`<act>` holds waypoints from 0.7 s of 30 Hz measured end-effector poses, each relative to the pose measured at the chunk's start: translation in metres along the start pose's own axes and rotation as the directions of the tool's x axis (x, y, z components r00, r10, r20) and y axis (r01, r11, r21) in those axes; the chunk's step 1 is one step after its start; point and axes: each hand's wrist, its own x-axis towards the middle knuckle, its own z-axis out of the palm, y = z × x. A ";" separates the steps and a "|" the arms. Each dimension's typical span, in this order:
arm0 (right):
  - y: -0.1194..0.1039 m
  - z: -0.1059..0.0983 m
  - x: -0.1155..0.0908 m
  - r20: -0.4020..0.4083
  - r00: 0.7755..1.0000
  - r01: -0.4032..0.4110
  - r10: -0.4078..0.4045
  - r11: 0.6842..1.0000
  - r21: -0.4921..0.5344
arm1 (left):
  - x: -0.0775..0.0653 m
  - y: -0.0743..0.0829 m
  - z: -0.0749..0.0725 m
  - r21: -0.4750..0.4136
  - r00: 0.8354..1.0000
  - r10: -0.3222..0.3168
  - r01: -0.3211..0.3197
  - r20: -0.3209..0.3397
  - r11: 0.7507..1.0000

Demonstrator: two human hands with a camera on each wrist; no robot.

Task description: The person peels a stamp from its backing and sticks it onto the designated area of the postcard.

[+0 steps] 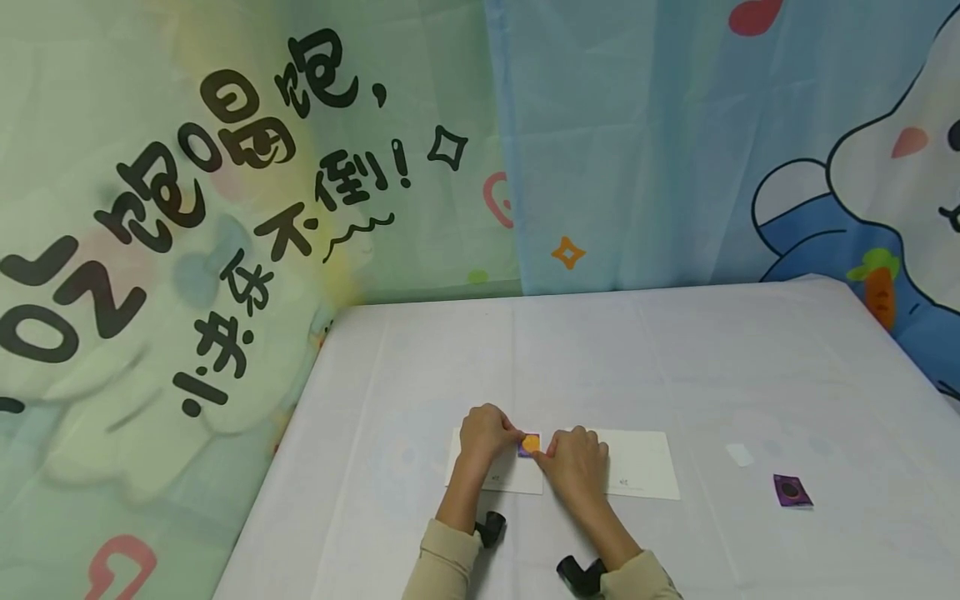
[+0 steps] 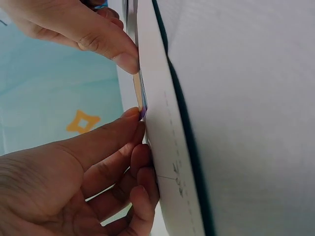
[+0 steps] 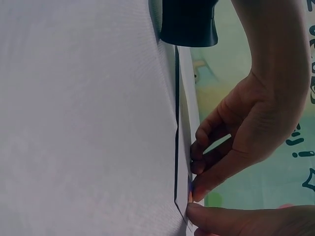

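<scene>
**Two hands pinching one small card**

Two hands, the left hand (image 1: 486,433) and right hand (image 1: 576,463), are pinching a small orange-and-purple card (image 1: 529,444) between their fingertips, just above the white paper sheet (image 1: 637,471). A second purple card (image 1: 792,491) is lying well to the right.

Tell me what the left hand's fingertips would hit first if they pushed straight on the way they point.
Most likely the right hand: the left hand points across the small orange and purple card that both pinch, with only the card between them.

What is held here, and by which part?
Both hands, left hand and right hand, pinch a small orange-and-purple card by its opposite side edges, over the white sheet.
</scene>
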 end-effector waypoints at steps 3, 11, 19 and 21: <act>-0.001 0.000 0.000 -0.002 1.000 -0.002 0.002 1.000 -0.003 | 0.000 0.000 0.000 0.009 1.000 0.007 -0.007 -0.003 1.000; -0.001 0.001 -0.001 0.004 1.000 -0.009 0.009 1.000 -0.007 | 0.002 -0.005 0.001 -0.015 0.999 0.021 -0.022 -0.032 1.000; 0.000 0.002 0.000 0.005 1.000 -0.025 0.025 1.000 0.000 | 0.006 -0.012 0.003 -0.072 1.000 0.007 -0.007 -0.004 0.997; 0.000 0.002 -0.001 0.006 1.000 -0.025 0.025 1.000 -0.001 | 0.006 -0.013 0.004 -0.052 1.000 -0.025 0.025 0.000 0.998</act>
